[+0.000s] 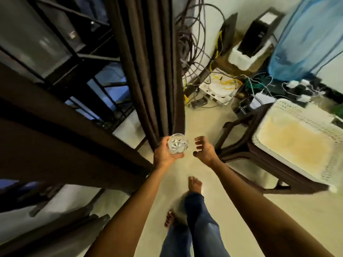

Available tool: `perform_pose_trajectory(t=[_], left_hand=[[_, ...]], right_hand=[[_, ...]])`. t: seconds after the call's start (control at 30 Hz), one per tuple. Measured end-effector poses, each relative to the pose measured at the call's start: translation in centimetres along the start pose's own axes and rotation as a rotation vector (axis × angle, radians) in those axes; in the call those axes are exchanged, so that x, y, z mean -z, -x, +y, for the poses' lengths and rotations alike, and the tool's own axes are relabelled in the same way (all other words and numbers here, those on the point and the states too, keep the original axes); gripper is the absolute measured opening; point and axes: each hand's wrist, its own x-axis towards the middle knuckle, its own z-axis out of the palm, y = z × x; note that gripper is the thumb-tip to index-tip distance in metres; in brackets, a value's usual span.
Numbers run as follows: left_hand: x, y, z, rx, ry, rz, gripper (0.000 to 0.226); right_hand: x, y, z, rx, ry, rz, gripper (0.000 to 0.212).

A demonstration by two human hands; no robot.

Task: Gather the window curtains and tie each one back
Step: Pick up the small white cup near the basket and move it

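The person wears blue jeans (200, 227), with bare forearms and bare feet (194, 184).

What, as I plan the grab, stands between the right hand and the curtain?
The left hand, gripping a cut-glass piece, sits at the curtain's lower end, partly between it and the right hand; nothing else visible does.

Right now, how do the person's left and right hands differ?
The left hand grips a cut-glass piece; the right hand holds nothing. The left hand is wrapped closed, while the right hand is loosely curled and spread. The left hand lies nearer the dark curtain than the right hand. Both reach forward on bare arms.
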Motion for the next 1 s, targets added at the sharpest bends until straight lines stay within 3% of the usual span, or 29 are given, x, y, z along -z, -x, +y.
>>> perform_pose_trajectory(t=[0.27, 0.53, 0.9, 1.0], left_hand=[[-9.5, 2.8, 13.4, -0.235, -0.046, -0.174, 0.081], [-22.3, 5.3, 23.6, -0.375, -0.045, -0.330, 0.076], [-37.1, 5.3, 29.4, -0.426, -0.103, -0.517, 0.089], [-39.9, 4.5, 28.7, -0.367, -0.071, -0.490, 0.080]], right_hand=[[15.7, 3.6, 3.5, 0.016, -0.119, 0.212, 0.063], [27.4, 5.5, 9.8, 0.151, -0.262, 0.302, 0.071], [35.7, 3.8, 20.5, 0.023, -0.318, 0.601, 0.067], [36.1, 2.4, 23.0, -0.081, -0.368, 0.687, 0.071]])
